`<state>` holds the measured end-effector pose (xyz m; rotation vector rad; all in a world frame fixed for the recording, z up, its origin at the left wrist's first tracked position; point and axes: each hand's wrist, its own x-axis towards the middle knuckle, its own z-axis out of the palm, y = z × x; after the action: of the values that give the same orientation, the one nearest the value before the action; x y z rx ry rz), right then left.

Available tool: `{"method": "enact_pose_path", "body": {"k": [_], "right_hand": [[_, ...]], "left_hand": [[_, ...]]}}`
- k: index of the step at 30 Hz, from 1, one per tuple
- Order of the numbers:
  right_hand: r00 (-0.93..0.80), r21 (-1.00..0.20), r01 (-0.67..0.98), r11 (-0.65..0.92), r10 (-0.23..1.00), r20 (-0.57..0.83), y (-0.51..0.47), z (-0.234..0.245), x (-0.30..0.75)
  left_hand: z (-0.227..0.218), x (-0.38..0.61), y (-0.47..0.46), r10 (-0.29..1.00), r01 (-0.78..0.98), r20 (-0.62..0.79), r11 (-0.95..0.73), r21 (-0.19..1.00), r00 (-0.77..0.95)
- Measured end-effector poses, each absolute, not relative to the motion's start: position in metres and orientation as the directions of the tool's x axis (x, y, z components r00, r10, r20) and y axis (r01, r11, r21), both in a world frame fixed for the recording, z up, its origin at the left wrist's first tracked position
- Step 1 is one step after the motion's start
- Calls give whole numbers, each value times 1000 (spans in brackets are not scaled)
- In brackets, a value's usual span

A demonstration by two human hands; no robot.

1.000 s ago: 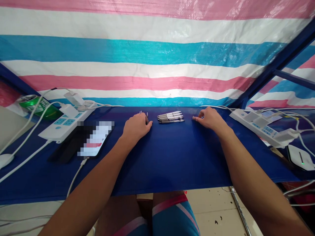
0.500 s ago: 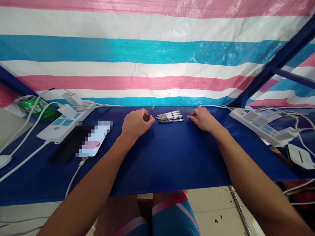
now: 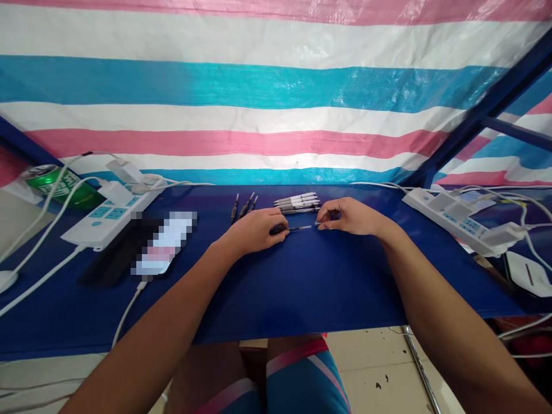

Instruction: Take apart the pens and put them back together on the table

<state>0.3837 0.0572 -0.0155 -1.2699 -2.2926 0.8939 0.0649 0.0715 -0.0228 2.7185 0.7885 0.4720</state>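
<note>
Left hand (image 3: 256,229), front-left of pen pile (image 3: 297,202), pinches slim pen part (image 3: 299,227); pale end projects rightward past fingertips. Right hand (image 3: 354,216), right of pile, pinches small piece (image 3: 318,223).

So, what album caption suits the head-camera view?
Left hand points a slim pen part toward a small piece in the right hand, near grouped pens on a blue table.

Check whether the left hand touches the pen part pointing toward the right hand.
Touching: the head view shows the left hand pinching one end of the pen part, the rest projecting rightward.
</note>
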Motion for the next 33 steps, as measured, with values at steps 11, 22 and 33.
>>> {"method": "enact_pose_path", "body": {"k": [11,22,33], "right_hand": [[-543,-702,570,428,837,69,53,-18,363],[-490,-686,485,543,818,301,48,-20,339],[-476,-937,271,222,877,70,43,-17,331]], "left_hand": [[-23,68,69,551,458,248,-818,348,796],[-26,77,66,685,445,291,-681,582,668],[-30,75,70,713,326,379,-639,696,589]]}}
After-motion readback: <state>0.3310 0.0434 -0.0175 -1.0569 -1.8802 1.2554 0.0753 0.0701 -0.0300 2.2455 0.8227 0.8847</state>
